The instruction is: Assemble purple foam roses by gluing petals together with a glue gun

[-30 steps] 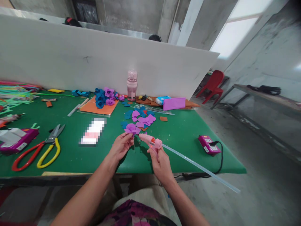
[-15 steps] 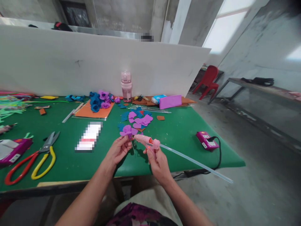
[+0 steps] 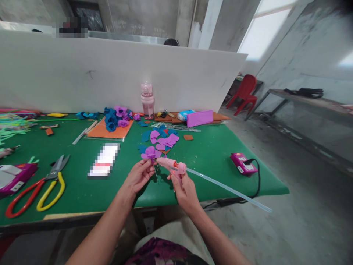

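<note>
Between the thumb and fingers of my left hand (image 3: 140,175) is a purple craft flower (image 3: 150,152), with a thin wire stem hanging below it. My right hand (image 3: 185,187) is closed around the handle of a pink glue gun (image 3: 172,165), whose small red light is lit. The gun's nozzle points left, close against the underside of the flower; whether it touches cannot be made out. A long clear glue stick (image 3: 228,189) sticks out of the gun's back toward the lower right. Purple and blue petal pieces (image 3: 168,140) lie just beyond the flower.
Large scissors (image 3: 53,180) with red and yellow handles lie at left. Finished blue and purple flowers (image 3: 116,118) rest on an orange sheet (image 3: 110,133). A pink bottle (image 3: 147,101) stands before the white board (image 3: 116,73). A purple power socket box (image 3: 244,164) with a cable sits at right.
Both hands stay almost in place. The flower has tilted slightly in my left hand, and the glue gun has shifted a few pixels to the left.
</note>
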The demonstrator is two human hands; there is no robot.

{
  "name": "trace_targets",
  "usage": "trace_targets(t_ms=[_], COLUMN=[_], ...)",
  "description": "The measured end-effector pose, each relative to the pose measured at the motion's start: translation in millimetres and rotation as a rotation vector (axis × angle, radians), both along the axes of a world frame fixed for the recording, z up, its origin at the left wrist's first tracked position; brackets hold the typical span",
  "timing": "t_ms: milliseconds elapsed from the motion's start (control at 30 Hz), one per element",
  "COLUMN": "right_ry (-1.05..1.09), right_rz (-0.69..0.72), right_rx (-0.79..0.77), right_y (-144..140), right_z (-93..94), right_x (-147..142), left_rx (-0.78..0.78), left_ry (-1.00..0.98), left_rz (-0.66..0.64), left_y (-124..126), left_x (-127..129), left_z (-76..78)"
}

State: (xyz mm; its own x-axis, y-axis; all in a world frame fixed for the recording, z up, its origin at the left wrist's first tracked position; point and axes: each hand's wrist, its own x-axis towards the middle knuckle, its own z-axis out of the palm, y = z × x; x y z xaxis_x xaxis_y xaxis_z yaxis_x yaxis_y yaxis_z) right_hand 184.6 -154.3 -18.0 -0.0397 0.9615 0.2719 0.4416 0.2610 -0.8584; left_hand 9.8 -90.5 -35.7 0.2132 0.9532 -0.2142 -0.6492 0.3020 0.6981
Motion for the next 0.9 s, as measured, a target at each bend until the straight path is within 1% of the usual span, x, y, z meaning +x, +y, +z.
trace_targets(t_ms=[467,700,833,900], right_ry=[-0.006,0.006,-0.011,0.019], right_rz=[0.018,0.01,0.007,0.006], right_rx=[-0.025,-0.004,-0.015,-0.03], right_y=[-0.7,-0.2,-1.2,-1.6], right_z=[0.8,3.4,3.7,2.6], right_x=[1.2,0.5,4.0,6.3], left_rx=[-0.01,-0.001,-0.001,-0.004], left_ry=[-0.006,0.008,0.011,0.023], left_rz=[-0.002,-0.009,-0.004,-0.006], left_y=[0.3,0.1,0.6,0.9], left_x=[2.0,3.0,2.2,1.2], left_z=[1.1,2.4,0.9,-0.7])
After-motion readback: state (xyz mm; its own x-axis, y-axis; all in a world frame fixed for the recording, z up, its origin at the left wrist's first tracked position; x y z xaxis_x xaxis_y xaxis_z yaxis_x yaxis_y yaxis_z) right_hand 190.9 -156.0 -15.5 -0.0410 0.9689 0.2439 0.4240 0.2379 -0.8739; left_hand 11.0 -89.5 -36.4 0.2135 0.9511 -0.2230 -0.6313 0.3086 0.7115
